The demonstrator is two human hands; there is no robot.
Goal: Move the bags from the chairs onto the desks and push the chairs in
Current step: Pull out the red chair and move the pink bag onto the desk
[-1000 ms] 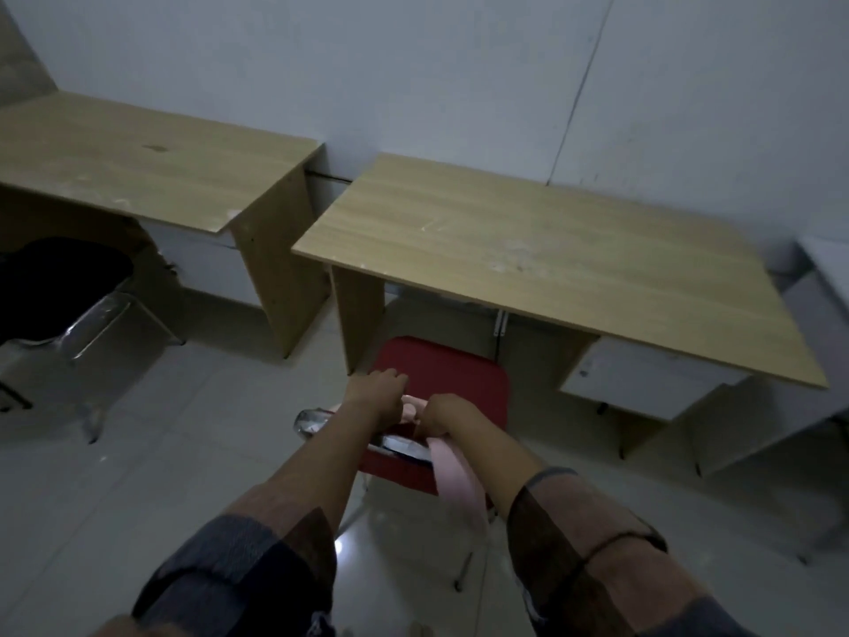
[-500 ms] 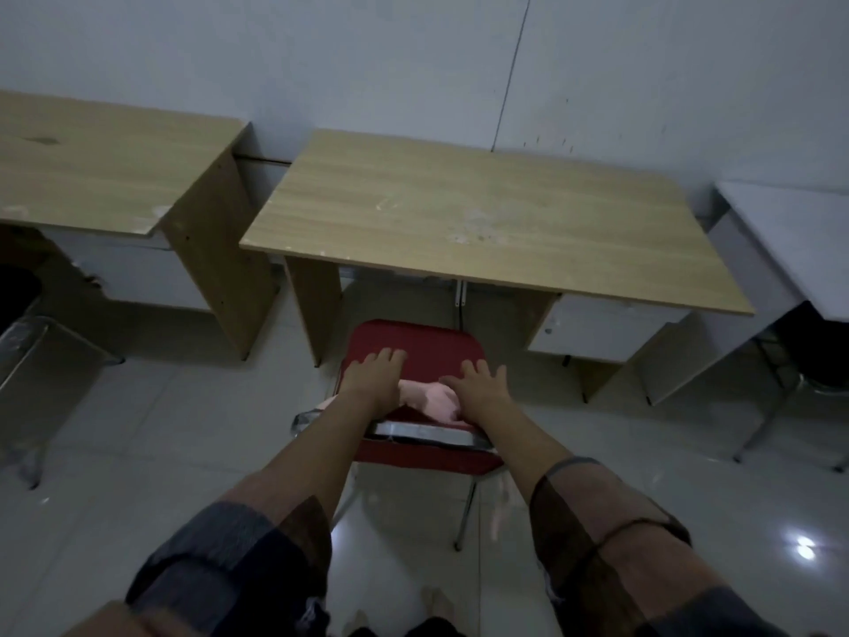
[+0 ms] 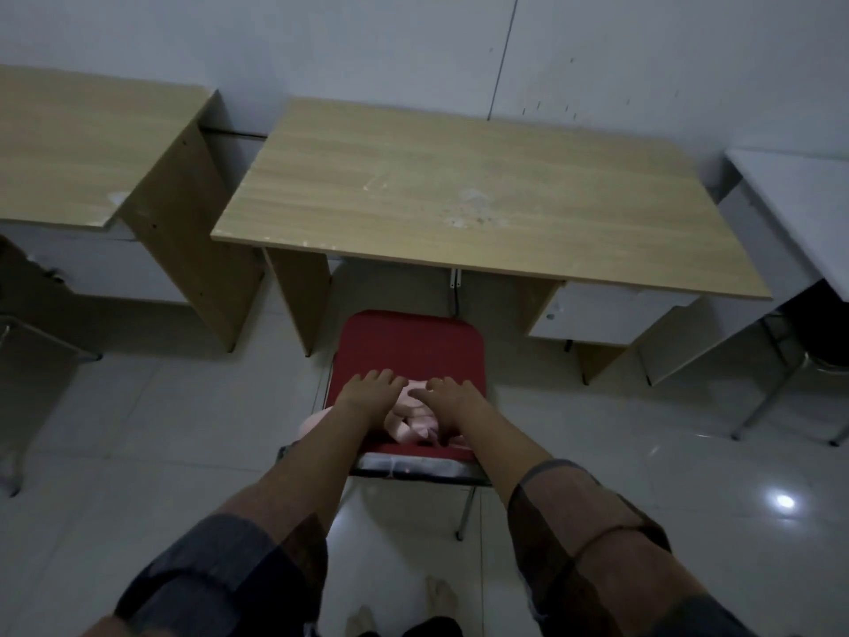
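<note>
From the head view, a pale pink bag (image 3: 413, 418) lies crumpled on the red chair (image 3: 413, 347), toward the seat's near edge, between both hands. The left hand (image 3: 370, 395) and right hand (image 3: 452, 400) rest flat on either side of it, fingers (image 3: 381, 375) spread and holding nothing yet. Each hand looks equally near. The bag's long axis runs roughly front to back. The bare table (image 3: 482, 195) stands straight ahead, so the lift likely goes up and forward.

A pale tiled floor (image 3: 138, 429) with a light glare (image 3: 784, 501), and a plain, perhaps scuffed, wall (image 3: 367, 48).
</note>
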